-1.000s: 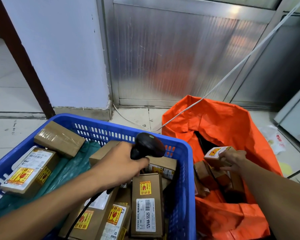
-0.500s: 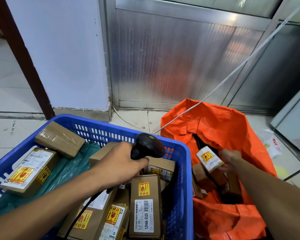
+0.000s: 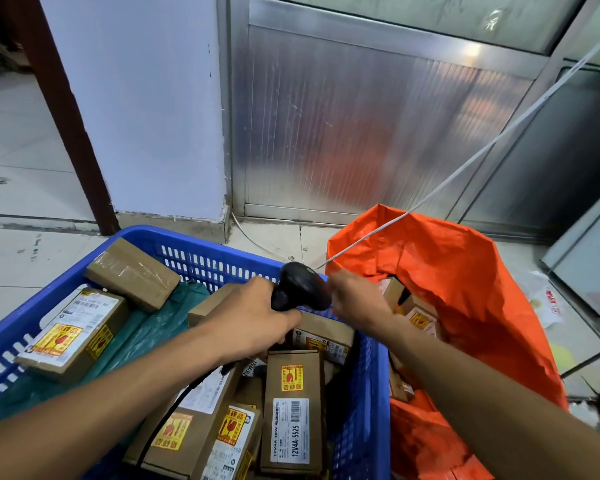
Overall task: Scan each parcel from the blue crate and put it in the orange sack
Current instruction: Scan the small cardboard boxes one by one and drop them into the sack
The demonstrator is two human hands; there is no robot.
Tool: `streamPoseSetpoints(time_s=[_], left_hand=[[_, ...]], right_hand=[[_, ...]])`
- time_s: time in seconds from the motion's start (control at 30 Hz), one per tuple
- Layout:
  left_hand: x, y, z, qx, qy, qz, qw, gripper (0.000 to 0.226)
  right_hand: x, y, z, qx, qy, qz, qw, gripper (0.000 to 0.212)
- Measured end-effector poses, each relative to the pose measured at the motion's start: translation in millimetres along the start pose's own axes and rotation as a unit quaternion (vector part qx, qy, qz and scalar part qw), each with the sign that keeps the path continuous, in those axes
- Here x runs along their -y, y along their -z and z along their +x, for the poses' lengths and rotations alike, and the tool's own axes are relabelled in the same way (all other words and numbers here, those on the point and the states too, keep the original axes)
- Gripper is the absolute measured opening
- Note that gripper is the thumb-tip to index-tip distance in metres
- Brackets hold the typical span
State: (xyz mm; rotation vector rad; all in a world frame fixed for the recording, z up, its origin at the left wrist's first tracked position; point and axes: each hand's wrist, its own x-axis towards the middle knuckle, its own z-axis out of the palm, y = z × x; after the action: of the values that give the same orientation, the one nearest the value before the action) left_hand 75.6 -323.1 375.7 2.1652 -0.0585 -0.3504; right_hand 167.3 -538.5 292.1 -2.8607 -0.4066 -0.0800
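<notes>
Right hand (image 3: 355, 299), now empty with fingers loosely curled, has left its parcel in the orange sack (image 3: 465, 289) behind it and swings toward the blue crate (image 3: 201, 263); left hand (image 3: 253, 317) grips the scanner (image 3: 302, 287).

We have 1 view: head camera, wide-angle, facing forward and down, close over blue crate (image 3: 201, 268) and orange sack (image 3: 465, 278); both forearms enter from bottom edge.

Blue slotted crate (image 3: 201, 263); orange sack (image 3: 465, 289); brown parcels (image 3: 293, 410), yellow-red stickers; black scanner (image 3: 300, 285); liner (image 3: 146, 327) seemingly teal.
</notes>
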Motion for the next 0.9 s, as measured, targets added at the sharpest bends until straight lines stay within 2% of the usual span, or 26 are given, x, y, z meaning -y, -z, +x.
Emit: streamPoseSetpoints(time_s=[0.1,0.13,0.2,0.33,0.53,0.73,0.9], left_hand=[[-1.1,1.2,-2.0,-0.004,0.002,-0.002,1.000,0.019],[-0.8,1.9,-2.4,-0.006,0.003,0.001,1.000,0.019],[0.2,3.6,-2.8,-0.010,0.003,0.005,1.000,0.019],[2.6,7.6,-3.0,-0.008,0.004,0.000,1.000,0.019],[2.9,11.7,-2.3,-0.003,0.006,0.001,1.000,0.021],[0.4,7.1,-3.0,0.002,0.003,0.001,1.000,0.021],[3.8,5.6,-0.4,0.002,0.006,-0.001,1.000,0.022]], right_hand=[[24.7,-37.3,-8.5,0.228,0.026,-0.026,0.973,0.032],[27.7,-49.8,-11.9,0.277,0.022,-0.045,0.960,0.033],[25.4,-73.9,-19.1,0.323,-0.010,-0.066,0.944,0.044],[12.0,-100.4,-28.3,0.350,-0.093,-0.042,0.931,0.081],[11.6,-116.9,-34.0,0.353,-0.160,0.010,0.922,0.096],[17.7,-131.8,-43.9,0.328,-0.163,0.029,0.930,0.088],[18.1,-134.6,-48.0,0.373,-0.150,0.007,0.916,0.082]])
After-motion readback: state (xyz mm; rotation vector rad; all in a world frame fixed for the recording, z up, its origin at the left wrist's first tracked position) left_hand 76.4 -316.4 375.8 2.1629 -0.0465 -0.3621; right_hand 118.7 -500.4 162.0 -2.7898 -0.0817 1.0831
